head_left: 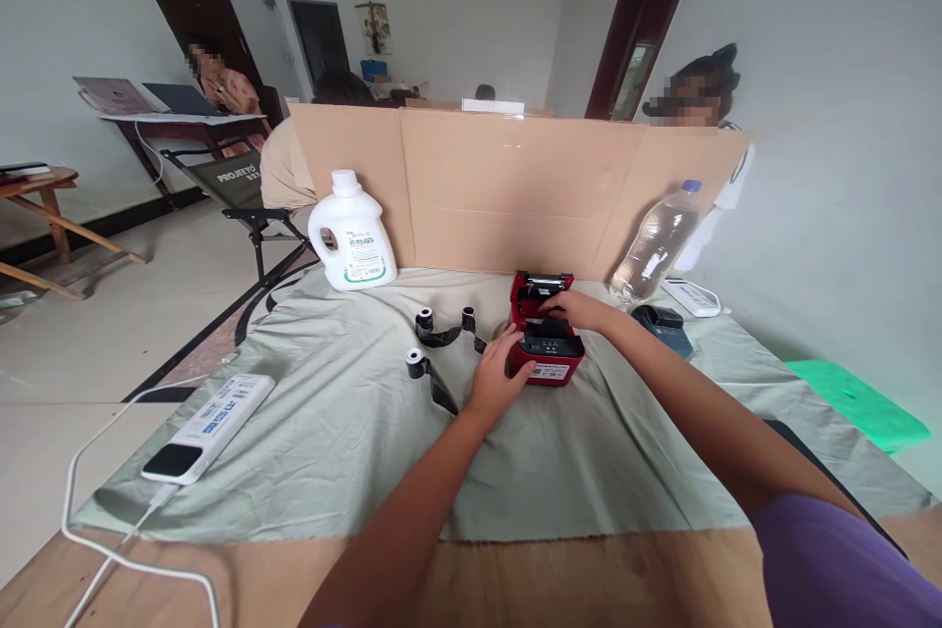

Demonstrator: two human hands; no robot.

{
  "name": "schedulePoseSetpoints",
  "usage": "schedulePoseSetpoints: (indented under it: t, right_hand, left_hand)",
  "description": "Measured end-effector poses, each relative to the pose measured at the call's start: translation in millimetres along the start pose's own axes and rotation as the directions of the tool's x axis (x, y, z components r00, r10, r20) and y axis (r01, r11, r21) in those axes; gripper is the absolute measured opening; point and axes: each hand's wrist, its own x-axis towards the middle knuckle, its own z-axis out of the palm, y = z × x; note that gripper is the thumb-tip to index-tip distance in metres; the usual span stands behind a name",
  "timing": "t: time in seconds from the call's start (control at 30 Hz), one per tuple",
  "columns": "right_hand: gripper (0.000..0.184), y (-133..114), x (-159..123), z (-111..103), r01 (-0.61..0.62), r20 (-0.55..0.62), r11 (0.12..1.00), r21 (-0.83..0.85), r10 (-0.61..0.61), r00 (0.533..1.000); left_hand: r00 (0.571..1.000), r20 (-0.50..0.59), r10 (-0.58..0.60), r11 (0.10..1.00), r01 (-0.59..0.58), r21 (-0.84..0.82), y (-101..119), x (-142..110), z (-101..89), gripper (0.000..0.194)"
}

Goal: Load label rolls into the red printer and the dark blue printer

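A small red-and-black label printer (549,347) stands on the cloth with its lid (543,285) raised. My left hand (498,373) grips its left side, the thumb along the front and the fingers by the top edge. From the right, my right hand (578,309) reaches into the opened compartment with fingers curled; what they hold, if anything, is hidden. Left of the printer lie black ribbon rolls with white cores, one roll (416,363) nearer to me and another roll (425,319) behind it, their strips partly unwound.
A cardboard screen (515,191) stands behind, with a white detergent jug (353,240) and a clear bottle (657,245) before it. A white power strip-like device (213,427) with a cable lies left. A dark blue object (666,329) sits right. Other people sit beyond the screen.
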Motion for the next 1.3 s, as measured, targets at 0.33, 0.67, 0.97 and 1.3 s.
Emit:
schedulePoseSetpoints:
  t: [0.33, 0.67, 0.97, 1.3]
  right_hand:
    - [0.026, -29, 8, 15, -0.239, 0.012, 0.927, -0.288, 0.253, 0.967]
    - [0.023, -44, 12, 18, -0.345, 0.004, 0.874, -0.341, 0.368, 0.930]
    - [0.026, -54, 1, 10, -0.424, -0.130, 0.884, -0.196, 0.405, 0.905]
    - [0.026, -102, -26, -12, -0.150, -0.393, 0.976, 0.155, 0.200, 0.898]
  left_hand:
    - [0.999, 0.022, 0.049, 0.999, -0.049, 0.009, -5, -1, 0.4, 0.048]
    - [0.997, 0.056, 0.055, 0.998, -0.056, 0.011, -3, -1, -3.8, 0.052]
    - [0.995, 0.064, 0.072, 0.997, -0.072, -0.001, -2, -2, -7.5, 0.051]
    - [0.984, -0.164, -0.075, 0.967, 0.032, -0.251, 32, 33, -51.7, 0.032]
